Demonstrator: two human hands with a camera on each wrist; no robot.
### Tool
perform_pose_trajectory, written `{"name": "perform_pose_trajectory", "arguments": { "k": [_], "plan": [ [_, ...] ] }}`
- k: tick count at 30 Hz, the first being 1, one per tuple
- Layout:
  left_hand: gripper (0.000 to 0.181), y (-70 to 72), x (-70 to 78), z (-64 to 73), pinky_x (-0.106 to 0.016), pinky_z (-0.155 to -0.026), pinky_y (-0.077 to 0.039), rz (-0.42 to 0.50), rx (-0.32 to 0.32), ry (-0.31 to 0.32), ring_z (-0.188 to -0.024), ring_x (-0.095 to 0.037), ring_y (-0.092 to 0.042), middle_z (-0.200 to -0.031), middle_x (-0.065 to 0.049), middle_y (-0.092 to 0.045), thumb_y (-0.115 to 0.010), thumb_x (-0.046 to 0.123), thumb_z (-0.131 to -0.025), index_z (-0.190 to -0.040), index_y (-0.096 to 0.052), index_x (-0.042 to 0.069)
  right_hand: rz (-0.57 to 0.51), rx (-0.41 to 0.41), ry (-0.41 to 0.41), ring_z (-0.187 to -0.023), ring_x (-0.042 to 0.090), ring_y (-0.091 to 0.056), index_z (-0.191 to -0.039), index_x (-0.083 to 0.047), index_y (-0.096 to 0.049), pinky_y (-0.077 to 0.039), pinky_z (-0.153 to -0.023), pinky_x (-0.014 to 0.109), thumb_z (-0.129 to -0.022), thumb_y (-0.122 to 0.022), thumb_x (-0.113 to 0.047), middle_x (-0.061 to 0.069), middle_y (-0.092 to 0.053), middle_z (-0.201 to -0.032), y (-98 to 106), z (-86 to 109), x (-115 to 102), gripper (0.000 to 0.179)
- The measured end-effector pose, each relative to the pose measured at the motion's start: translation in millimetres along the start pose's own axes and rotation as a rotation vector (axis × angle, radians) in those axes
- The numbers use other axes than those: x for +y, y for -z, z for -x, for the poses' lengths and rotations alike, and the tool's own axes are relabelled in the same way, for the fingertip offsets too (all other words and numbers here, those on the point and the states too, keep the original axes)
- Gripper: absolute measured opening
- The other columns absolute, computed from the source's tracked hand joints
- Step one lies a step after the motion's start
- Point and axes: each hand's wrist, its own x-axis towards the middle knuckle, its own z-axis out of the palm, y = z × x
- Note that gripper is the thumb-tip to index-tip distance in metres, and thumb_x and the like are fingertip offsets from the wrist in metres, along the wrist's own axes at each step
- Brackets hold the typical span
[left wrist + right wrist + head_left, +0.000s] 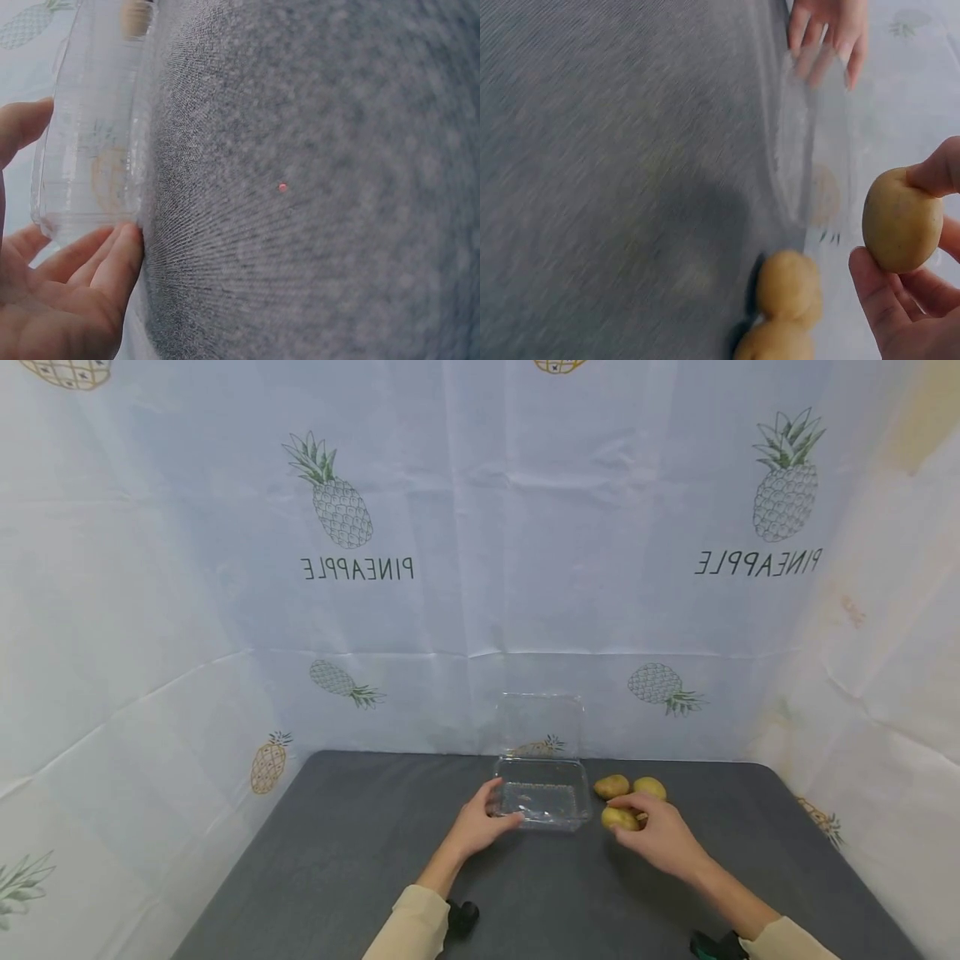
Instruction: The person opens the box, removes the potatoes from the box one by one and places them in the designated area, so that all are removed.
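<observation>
My right hand (663, 839) pinches a yellow-brown potato (902, 220) between thumb and fingertips, raised above the table. Beyond it lie more potatoes, one (611, 787) at the left and one (649, 788) at the right; another seems partly hidden by the hand. To the left stands a clear plastic clamshell box (543, 818), its lid (540, 724) swung up at the back. My left hand (476, 822) touches the box's left end, its fingers (116, 266) fairly straight against the wall and the thumb near the front rim. I see nothing inside the box.
Dark grey cloth covers the table (337, 860). A pale curtain (480, 610) with pineapple prints hangs close behind the box and along both sides. Black gear (463, 918) sits at the left wrist, and more (716, 946) at the right wrist.
</observation>
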Motion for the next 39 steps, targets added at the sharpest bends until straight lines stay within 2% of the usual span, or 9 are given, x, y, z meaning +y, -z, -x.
{"name": "perform_pose_trajectory", "arguments": {
  "k": [8, 13, 18, 22, 26, 29, 34, 39],
  "plan": [
    [0.082, -0.6, 1.1, 0.4, -0.057, -0.097, -0.051, -0.009, 0.007, 0.000, -0.128, -0.041, -0.056, -0.145, -0.025, -0.052, -0.079, 0.038, -0.089, -0.155, -0.040, 0.010, 0.045, 0.079, -0.041, -0.094, 0.021, -0.064, -0.123, -0.004, -0.071, -0.055, -0.072, 0.027, -0.092, -0.078, -0.022, 0.010, -0.065, -0.116, 19.0, 8.8, 18.2, 0.036],
    [0.081, -1.1, 0.5, 0.6, -0.057, -0.097, -0.051, -0.005, 0.008, 0.003, -0.129, -0.041, -0.056, -0.146, -0.024, -0.052, -0.079, 0.037, -0.089, -0.155, -0.040, 0.011, 0.067, 0.136, -0.041, -0.096, 0.030, -0.066, -0.124, 0.002, -0.067, -0.056, -0.070, 0.026, -0.093, -0.077, -0.022, 0.018, -0.064, -0.118, 30.8, 9.8, 30.5, 0.040],
    [0.083, -0.6, 0.4, 1.3, -0.058, -0.098, -0.050, 0.003, 0.004, 0.004, -0.130, -0.041, -0.055, -0.146, -0.025, -0.051, -0.079, 0.038, -0.088, -0.156, -0.040, 0.011, 0.114, 0.186, -0.037, -0.099, 0.033, -0.063, -0.125, 0.000, -0.068, -0.055, -0.071, 0.028, -0.094, -0.075, -0.021, 0.018, -0.063, -0.118, 39.3, 9.5, 45.9, 0.038],
    [0.083, -0.3, 0.2, 1.2, -0.059, -0.098, -0.050, 0.004, 0.000, 0.008, -0.130, -0.041, -0.055, -0.147, -0.025, -0.051, -0.079, 0.039, -0.088, -0.156, -0.040, 0.011, 0.121, 0.195, -0.059, -0.102, 0.036, -0.061, -0.128, 0.001, -0.066, -0.055, -0.075, 0.037, -0.096, -0.073, -0.024, 0.021, -0.061, -0.122, 43.3, 8.6, 59.1, 0.041],
    [0.083, -0.7, -0.3, 0.9, -0.058, -0.098, -0.050, 0.003, 0.003, 0.008, -0.129, -0.041, -0.055, -0.146, -0.025, -0.051, -0.079, 0.040, -0.088, -0.155, -0.040, 0.012, 0.125, 0.182, -0.091, -0.106, 0.041, -0.059, -0.129, 0.005, -0.064, -0.052, -0.081, 0.053, -0.097, -0.071, -0.027, 0.027, -0.059, -0.124, 44.8, 6.9, 69.3, 0.045],
    [0.083, -0.6, -1.2, 0.8, -0.058, -0.098, -0.050, 0.009, 0.000, -0.001, -0.130, -0.041, -0.055, -0.146, -0.025, -0.051, -0.079, 0.040, -0.088, -0.155, -0.040, 0.011, 0.131, 0.168, -0.118, -0.107, 0.044, -0.058, -0.128, 0.007, -0.063, -0.049, -0.083, 0.058, -0.098, -0.071, -0.027, 0.029, -0.059, -0.123, 44.6, 6.2, 74.8, 0.046],
    [0.084, -0.3, -2.6, 1.3, -0.057, -0.098, -0.050, 0.021, -0.006, -0.005, -0.130, -0.041, -0.055, -0.147, -0.025, -0.051, -0.079, 0.042, -0.088, -0.156, -0.040, 0.011, 0.161, 0.146, -0.172, -0.106, 0.044, -0.058, -0.126, 0.009, -0.063, -0.049, -0.083, 0.057, -0.097, -0.070, -0.027, 0.030, -0.060, -0.120, 40.8, 4.2, 85.4, 0.047],
    [0.084, -0.8, -2.1, 1.5, -0.058, -0.098, -0.050, 0.012, -0.001, 0.001, -0.130, -0.042, -0.054, -0.147, -0.025, -0.050, -0.079, 0.041, -0.088, -0.156, -0.040, 0.012, 0.177, 0.121, -0.180, -0.104, 0.045, -0.060, -0.125, 0.010, -0.063, -0.051, -0.081, 0.056, -0.097, -0.069, -0.024, 0.030, -0.062, -0.118, 37.1, 1.5, 93.9, 0.044]
  ]
}}
